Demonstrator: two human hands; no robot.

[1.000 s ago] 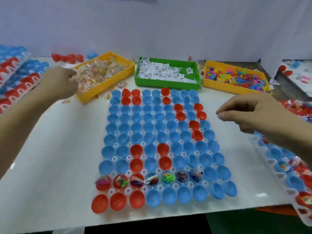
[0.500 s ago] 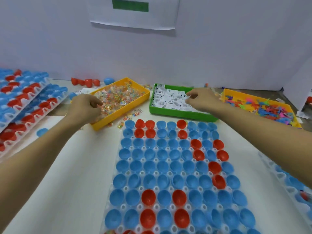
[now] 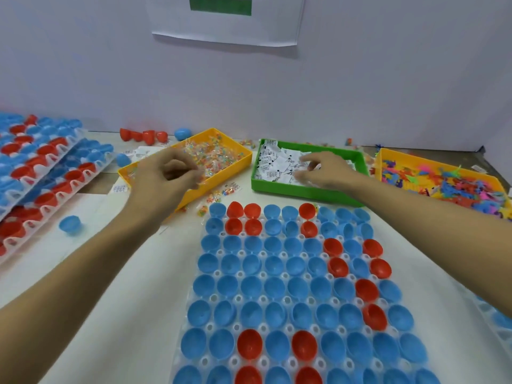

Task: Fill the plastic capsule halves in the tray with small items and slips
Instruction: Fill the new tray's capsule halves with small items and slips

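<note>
The tray (image 3: 297, 297) runs lengthwise toward the bottom of the frame, cups up, while left hand (image 3: 163, 177) pinches a clear packet (image 3: 201, 180) and right hand (image 3: 324, 169) pinches slips (image 3: 279, 164).

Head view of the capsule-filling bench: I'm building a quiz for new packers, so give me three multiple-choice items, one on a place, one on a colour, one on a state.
1. Where is the right hand?
A. over the green bin of paper slips
B. over the capsule tray
C. on the stacked trays

2. What colour is the bin under the left hand?
A. green
B. yellow
C. white

3. What state are the capsule halves in the tray's far row?
A. closed
B. filled
C. open and empty

Answers:
1 A: its fingers reach among the paper slips in the green bin.
2 B: the yellow bin holds clear packets.
3 C: the capsule halves in the tray show bare insides.
</note>
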